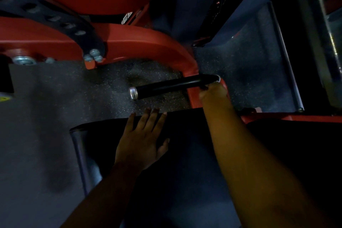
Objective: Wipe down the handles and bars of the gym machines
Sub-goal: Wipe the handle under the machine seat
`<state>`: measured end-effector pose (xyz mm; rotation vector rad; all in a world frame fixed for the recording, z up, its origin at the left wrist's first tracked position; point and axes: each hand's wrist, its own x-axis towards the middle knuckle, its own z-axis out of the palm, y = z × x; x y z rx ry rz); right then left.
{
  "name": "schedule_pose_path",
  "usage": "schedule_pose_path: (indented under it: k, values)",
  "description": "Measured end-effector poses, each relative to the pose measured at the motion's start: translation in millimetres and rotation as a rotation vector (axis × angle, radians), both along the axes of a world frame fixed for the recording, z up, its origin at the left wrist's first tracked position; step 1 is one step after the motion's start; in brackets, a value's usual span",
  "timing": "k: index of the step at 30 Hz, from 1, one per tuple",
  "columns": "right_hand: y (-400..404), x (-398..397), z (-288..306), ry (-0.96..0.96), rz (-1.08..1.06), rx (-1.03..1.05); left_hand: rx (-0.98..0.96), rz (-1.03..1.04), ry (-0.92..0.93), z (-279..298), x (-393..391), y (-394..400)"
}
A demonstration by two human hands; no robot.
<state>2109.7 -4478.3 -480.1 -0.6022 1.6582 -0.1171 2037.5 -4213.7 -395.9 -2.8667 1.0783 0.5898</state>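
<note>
Black handle (172,86) of a red gym machine sits in the middle of the view, above the speckled floor (103,87). Its long axis runs nearly level across the picture, tilted slightly: the free end with a silver cap (133,93) points to the left and a little down, while the other end rises to the right and bends where it joins the red frame arm (162,46).

Right hand (213,91) is at that bent right end, at the joint between grip and frame. The fingers are hidden behind the hand, so I cannot tell whether they close round the bar or only press on it. No cloth can be made out in the dim light.

Left hand (142,139) lies flat, fingers straight and spread, palm down on a dark padded surface (185,153) just below the handle, holding nothing. Its fingertips reach the pad's far edge, apart from the handle.

Bolts (93,55) show on the frame at upper left.
</note>
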Motion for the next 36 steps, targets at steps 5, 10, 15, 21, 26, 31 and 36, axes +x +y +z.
schedule_pose_path:
  k: [5, 10, 15, 21, 26, 31, 36]
  values:
    - [56.4, -14.7, 59.7, -0.381, -0.199, 0.076, 0.014, -0.01, -0.01, -0.7, 0.9, 0.1]
    - [65.3, -39.4, 75.9, -0.32, 0.139, -0.296, 0.012, -0.018, -0.019, -0.3, 0.9, 0.7]
    - [-0.7, -28.2, 51.3, -0.262, 0.311, -0.604, 0.004, -0.007, -0.016, 2.2, 1.4, -0.5]
    - [42.4, -14.4, 42.6, -0.148, 0.422, -0.723, 0.019, -0.003, -0.021, 1.6, 2.0, 1.0]
    - [70.7, -47.8, 48.0, -0.266, 0.62, -1.091, 0.026, -0.001, -0.018, 0.7, -1.0, 0.7]
    - [11.3, -34.9, 39.2, -0.038, 0.901, -0.992, 0.024, -0.003, -0.019, 0.9, 1.0, -1.8]
    - [-46.9, -10.4, 25.6, 0.042, 1.005, -0.69, 0.033, -0.007, -0.019, 1.3, -0.1, -0.4]
